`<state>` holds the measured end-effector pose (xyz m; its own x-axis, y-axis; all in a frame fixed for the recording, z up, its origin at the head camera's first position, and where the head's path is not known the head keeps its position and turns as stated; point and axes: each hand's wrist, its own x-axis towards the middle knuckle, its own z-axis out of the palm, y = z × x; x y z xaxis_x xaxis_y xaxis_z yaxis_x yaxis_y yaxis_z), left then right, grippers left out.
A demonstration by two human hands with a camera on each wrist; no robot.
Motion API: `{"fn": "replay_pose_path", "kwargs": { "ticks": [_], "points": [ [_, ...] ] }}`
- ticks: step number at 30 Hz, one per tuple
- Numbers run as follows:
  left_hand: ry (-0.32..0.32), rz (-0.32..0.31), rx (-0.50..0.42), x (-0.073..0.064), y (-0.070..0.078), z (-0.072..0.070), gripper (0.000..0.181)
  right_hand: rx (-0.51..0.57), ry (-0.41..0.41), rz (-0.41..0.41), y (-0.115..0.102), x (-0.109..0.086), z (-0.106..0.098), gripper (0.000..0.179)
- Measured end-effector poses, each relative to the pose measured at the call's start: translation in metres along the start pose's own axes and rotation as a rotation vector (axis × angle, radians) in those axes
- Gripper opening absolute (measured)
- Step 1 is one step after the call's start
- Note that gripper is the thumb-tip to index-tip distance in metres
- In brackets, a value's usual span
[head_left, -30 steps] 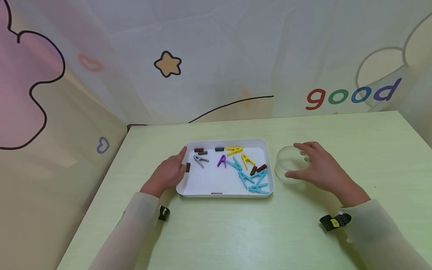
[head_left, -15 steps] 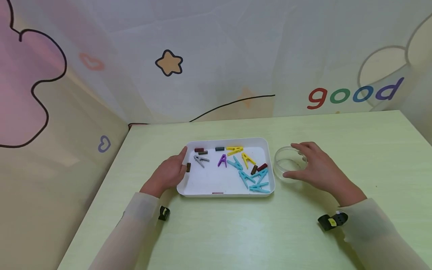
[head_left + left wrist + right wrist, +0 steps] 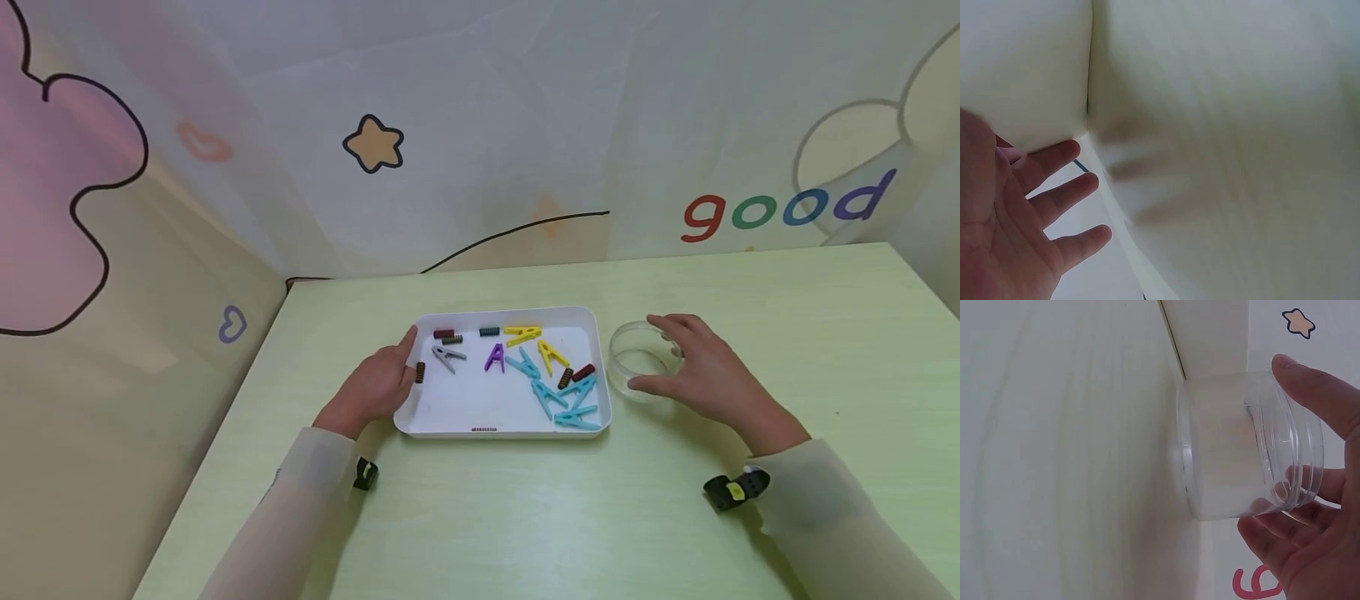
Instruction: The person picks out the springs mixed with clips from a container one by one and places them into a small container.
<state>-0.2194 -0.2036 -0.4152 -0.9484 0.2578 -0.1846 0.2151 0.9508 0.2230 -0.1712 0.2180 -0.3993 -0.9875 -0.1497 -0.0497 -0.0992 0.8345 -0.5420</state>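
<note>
A white tray holds several turquoise clothespins, two yellow clothespins, a purple clothespin, a grey clothespin and several small springs. At its left side, my left hand touches the rim with the index finger and thumb set apart. The left wrist view shows the other fingers straight and spread. My right hand grips a clear, lidless screw-top jar between thumb and fingers, close to the tray's right side. Through the jar wall, nothing shows inside.
The pale wooden table extends in front of and beside the tray. A printed cloth with a star and coloured letters hangs behind the table and along its left side. Dark wrist bands sit on both sleeves.
My right hand has shifted slightly left with the jar, closer to the tray. The left hand and the tray's contents keep their places.
</note>
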Motion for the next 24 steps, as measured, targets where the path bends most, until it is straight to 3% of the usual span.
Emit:
{"fn": "replay_pose_path", "kwargs": {
  "ticks": [13, 24],
  "points": [
    [0.002, -0.004, -0.018, 0.001, 0.002, -0.002, 0.060, 0.251, -0.048, 0.060, 0.012, 0.004, 0.008, 0.120],
    [-0.013, 0.010, -0.075, 0.002, -0.003, 0.003, 0.061, 0.310, -0.074, 0.068, 0.024, 0.006, 0.017, 0.115]
  ]
}}
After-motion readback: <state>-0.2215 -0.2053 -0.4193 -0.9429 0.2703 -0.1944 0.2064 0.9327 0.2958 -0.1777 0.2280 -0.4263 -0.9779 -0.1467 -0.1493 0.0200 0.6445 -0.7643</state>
